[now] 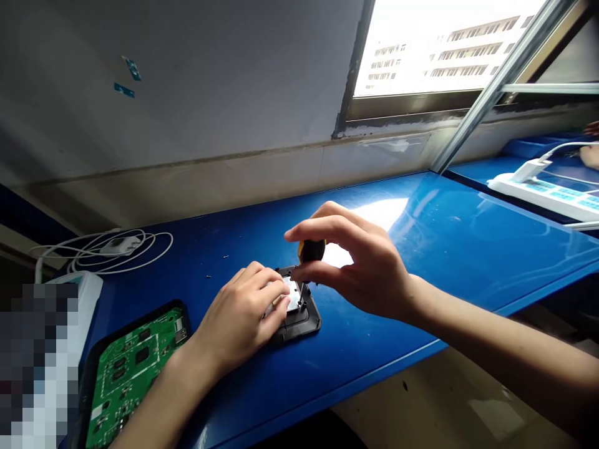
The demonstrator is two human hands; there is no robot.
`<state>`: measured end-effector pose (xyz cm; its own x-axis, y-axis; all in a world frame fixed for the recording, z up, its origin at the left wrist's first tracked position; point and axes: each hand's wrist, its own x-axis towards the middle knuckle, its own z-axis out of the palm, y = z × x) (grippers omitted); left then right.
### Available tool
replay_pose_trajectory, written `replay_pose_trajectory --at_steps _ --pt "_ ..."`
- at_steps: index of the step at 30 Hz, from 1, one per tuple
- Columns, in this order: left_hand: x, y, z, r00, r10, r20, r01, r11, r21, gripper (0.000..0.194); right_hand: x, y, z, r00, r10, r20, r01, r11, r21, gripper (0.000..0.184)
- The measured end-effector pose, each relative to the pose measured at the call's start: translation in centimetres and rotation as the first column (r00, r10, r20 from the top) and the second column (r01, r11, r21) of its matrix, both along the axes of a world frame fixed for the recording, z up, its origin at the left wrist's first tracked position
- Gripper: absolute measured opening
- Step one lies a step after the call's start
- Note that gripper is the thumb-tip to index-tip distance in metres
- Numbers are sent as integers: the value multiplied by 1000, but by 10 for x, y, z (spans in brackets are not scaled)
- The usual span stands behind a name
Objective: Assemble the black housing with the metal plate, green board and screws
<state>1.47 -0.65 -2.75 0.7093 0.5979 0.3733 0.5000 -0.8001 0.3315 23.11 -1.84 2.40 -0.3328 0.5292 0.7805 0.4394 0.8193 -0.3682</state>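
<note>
Left forearm (165, 394) and right forearm (486, 343) are both bare and slender.

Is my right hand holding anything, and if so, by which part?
Yes, the right hand holds a screwdriver by its black and yellow handle, between the thumb and fingers.

One screwdriver (312, 251), one green circuit board (135, 365) — two blue stickers (124, 90).

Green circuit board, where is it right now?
In the head view's lower left, the green circuit board lies on the blue table, left of the left hand.
</note>
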Motion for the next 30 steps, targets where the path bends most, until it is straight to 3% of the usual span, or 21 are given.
replay_pose_trajectory --at_steps 3,8,16,22,27,30 --pt "-1 2 0 997 58 -42 -59 997 -42 14 3 -4 2 999 -34 41 35 999 -26 26" --pt "-1 5 -1 986 156 -52 -162 975 -154 29 6 -10 10 996 -13 83 22 994 -105 40" --pt "-3 4 -1 985 146 -94 -165 955 -246 44 -1 -10 11 968 -215 131 212 977 38 16" --pt "-3 3 2 984 129 -127 -158 952 -263 47 1 -16 16 966 -149 213 148 989 22 37" --pt "-4 3 2 983 126 -135 -157 954 -255 43 6 -26 18 980 -60 189 92 982 -165 42" --pt "-4 3 1 983 127 -132 -157 955 -251 41 8 -32 15 984 -73 160 94 987 -127 40"
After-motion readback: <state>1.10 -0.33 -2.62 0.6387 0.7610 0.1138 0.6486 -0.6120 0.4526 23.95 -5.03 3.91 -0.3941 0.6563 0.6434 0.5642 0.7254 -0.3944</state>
